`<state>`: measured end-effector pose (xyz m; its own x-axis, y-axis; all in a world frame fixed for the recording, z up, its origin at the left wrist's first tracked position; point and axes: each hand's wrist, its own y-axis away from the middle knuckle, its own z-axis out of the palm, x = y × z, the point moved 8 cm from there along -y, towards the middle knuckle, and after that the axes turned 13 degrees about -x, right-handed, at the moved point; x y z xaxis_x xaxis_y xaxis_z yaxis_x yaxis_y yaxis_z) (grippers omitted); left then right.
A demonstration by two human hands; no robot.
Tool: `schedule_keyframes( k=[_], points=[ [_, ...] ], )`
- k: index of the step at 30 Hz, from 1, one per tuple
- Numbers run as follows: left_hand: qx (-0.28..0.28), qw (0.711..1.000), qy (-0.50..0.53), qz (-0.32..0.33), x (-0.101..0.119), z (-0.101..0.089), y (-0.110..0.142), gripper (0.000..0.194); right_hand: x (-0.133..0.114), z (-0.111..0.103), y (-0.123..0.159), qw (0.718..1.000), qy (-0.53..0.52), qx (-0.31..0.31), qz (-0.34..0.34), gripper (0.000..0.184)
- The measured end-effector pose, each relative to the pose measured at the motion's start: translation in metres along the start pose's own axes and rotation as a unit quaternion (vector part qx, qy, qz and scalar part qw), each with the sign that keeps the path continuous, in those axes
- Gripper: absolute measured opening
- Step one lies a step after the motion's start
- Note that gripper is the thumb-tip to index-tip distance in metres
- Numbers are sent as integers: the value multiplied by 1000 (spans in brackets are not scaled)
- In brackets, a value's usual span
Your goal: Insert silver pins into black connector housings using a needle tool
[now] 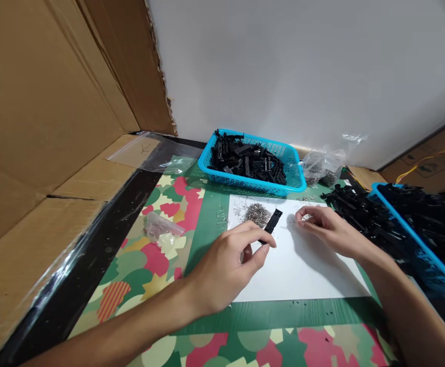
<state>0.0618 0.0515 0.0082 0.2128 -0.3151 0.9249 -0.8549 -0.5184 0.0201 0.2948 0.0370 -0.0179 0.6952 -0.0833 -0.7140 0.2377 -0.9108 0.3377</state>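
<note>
Between the thumb and fingers of my left hand [241,257] is a narrow black plastic part [273,221], tilted up over a white sheet of paper [302,278]. Just behind it on the paper lies a heap of tiny metal pins or springs [257,214], too small to tell which. My right hand [327,228] hovers over the paper's right side with thumb and forefinger pinched together. Whatever that pinch holds, if anything, is too small to make out.
A blue basket [245,182] of black parts stands behind the paper. Another blue basket [417,244] is at the right, beside loose black parts [371,214]. Clear plastic bags [324,163] lie at the back. Cardboard [47,102] walls the left side.
</note>
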Motion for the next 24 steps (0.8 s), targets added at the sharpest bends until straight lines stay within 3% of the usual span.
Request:
schedule_keyframes(
  k=[9, 18, 24],
  points=[
    [-2, 1000, 10, 3, -3, 4, 0, 20, 4, -4, -4, 994, 49, 93, 39, 38],
    [-5, 1000, 3, 2, -4, 3, -2, 20, 8, -14, 16, 962, 200, 98, 156, 33],
    [-9, 1000, 4, 1, -5, 4, -2, 19, -2, -9, 14, 955, 227, 136, 138, 29]
  ],
)
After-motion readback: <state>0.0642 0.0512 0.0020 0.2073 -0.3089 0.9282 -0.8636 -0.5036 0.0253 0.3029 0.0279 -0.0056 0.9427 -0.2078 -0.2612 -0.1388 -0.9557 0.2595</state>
